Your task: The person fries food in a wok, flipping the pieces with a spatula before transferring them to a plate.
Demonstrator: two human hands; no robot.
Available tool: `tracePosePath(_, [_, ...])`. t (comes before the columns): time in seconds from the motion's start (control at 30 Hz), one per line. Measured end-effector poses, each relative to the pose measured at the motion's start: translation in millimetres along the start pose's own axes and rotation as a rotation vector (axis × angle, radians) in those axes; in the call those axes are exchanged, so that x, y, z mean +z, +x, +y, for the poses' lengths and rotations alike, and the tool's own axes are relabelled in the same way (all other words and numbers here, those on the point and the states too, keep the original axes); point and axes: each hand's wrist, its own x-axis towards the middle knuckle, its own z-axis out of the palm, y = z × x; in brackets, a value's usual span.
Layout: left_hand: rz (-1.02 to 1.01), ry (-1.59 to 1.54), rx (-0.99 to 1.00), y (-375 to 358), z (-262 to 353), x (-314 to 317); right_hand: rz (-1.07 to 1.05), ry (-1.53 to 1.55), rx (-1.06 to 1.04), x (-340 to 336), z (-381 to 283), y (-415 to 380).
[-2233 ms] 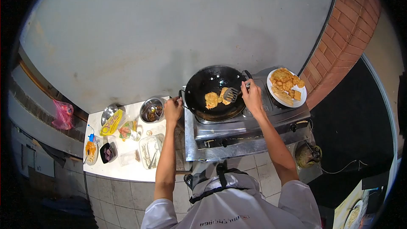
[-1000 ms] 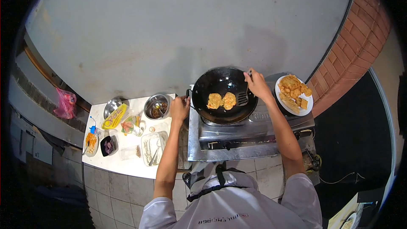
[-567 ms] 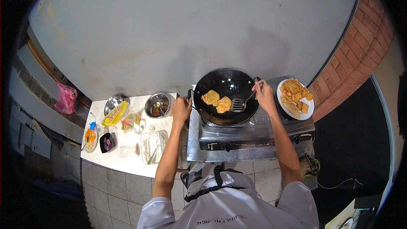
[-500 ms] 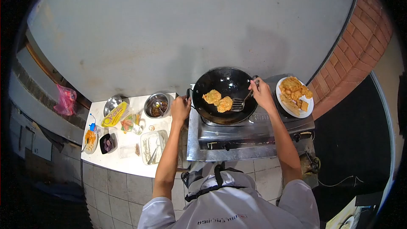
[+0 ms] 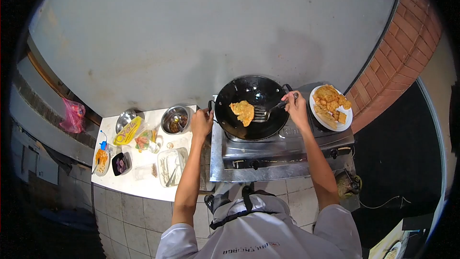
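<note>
A black wok (image 5: 258, 132) rests on the steel stove (image 5: 287, 156). My left hand (image 5: 202, 123) is closed around the wok's left handle (image 5: 211, 107). In my right hand (image 5: 296, 107) is the dark handle of a slotted spatula (image 5: 260, 113), its metal head inside the wok. Golden fried fritters (image 5: 243, 111) lie bunched together just left of the spatula head, touching or close to it. To the right of my right hand, a white plate (image 5: 350, 120) holds several fried pieces (image 5: 328, 100).
On the white table (image 5: 158, 192) at left stand a steel bowl (image 5: 167, 127) with sauce, a clear container (image 5: 182, 177), a yellow packet (image 5: 128, 132), a black bowl (image 5: 120, 163) and an orange-filled dish (image 5: 101, 160). A pink bag (image 5: 73, 115) hangs far left. A grey wall (image 5: 191, 29) rises behind.
The spatula head has moved left and up a little in the wok. The fritters, which lay side by side, are now bunched or overlapping at the left.
</note>
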Motion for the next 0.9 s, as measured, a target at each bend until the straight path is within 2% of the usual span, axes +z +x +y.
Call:
tracePosePath(0.2, [0.036, -0.005, 0.018, -1, 1, 0, -0.068, 0.112, 0.029, 6, -15, -3])
tracePosePath(0.27, [0.027, -0.014, 0.007, -1, 1, 0, -0.095, 0.103, -0.021, 16, -18, -4])
tracePosePath(0.37, [0.018, -0.006, 0.003, 2, 1, -1, -0.148, -0.011, -0.132, 30, -34, -6])
tracePosePath(0.53, [0.008, 0.004, 0.018, 0, 3, -6, -0.146, -0.198, -0.149, 28, -45, 1])
tracePosePath(0.67, [0.005, 0.010, -0.050, -3, 7, -14, -0.144, -0.361, -0.177, 21, -39, 4])
tracePosePath(0.77, [0.034, -0.033, -0.035, -1, -4, -15, -0.149, -0.290, -0.115, 17, -25, 1])
tracePosePath(0.9, [0.036, -0.056, -0.049, -1, -1, -25, -0.147, -0.243, -0.150, 18, -12, -3])
